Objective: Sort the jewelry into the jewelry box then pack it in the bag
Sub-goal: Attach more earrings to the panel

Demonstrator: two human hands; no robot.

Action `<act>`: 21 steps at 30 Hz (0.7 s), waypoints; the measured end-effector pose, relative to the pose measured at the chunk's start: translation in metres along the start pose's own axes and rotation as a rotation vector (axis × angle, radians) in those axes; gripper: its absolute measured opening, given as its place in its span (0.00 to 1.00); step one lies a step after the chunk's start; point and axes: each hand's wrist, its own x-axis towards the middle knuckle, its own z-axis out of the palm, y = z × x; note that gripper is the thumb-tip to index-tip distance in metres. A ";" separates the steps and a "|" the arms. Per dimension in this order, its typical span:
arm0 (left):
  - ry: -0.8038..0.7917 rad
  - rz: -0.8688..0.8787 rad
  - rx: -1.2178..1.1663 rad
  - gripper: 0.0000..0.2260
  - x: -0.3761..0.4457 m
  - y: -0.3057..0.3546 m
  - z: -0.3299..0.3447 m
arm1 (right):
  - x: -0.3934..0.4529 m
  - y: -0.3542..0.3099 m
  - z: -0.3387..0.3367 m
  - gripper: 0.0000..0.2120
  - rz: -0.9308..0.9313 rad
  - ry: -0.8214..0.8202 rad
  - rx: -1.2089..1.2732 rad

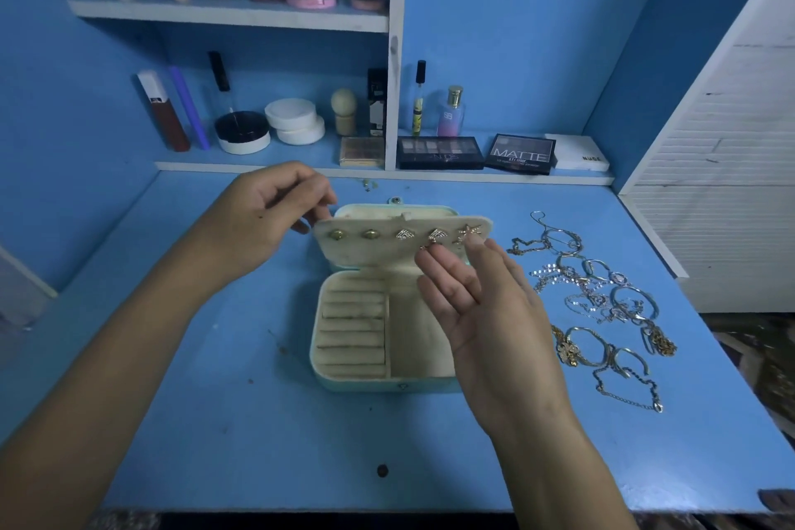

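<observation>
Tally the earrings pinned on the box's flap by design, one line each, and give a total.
Earrings on the earring flap of the jewelry box:
Round gold studs: 2
Chevron studs: 2
Star stud: 1
Total: 5

Blue walls point(494, 34) — white shelves point(232, 15)

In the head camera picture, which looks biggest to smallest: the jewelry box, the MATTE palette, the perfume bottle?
1. jewelry box, nearest the camera
2. MATTE palette
3. perfume bottle
The last two sit farther back, so true sizes stay unsure.
</observation>
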 end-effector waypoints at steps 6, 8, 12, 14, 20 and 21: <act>0.076 -0.012 -0.061 0.17 -0.002 -0.004 0.005 | 0.015 -0.005 0.002 0.20 0.005 -0.001 0.004; 0.088 -0.007 -0.061 0.14 -0.002 -0.005 0.006 | 0.021 -0.007 0.001 0.21 0.003 0.005 -0.020; 0.128 -0.014 -0.067 0.07 0.001 -0.012 0.009 | 0.036 -0.011 -0.004 0.18 -0.035 0.004 -0.115; 0.120 -0.004 -0.087 0.08 0.003 -0.017 0.011 | 0.044 -0.016 -0.006 0.11 -0.086 0.001 -0.252; 0.123 0.001 -0.057 0.16 0.007 -0.028 0.016 | 0.075 -0.028 -0.009 0.09 -0.351 0.113 -0.728; 0.125 0.000 -0.048 0.17 0.007 -0.031 0.017 | 0.082 -0.028 -0.010 0.08 -0.381 0.109 -0.770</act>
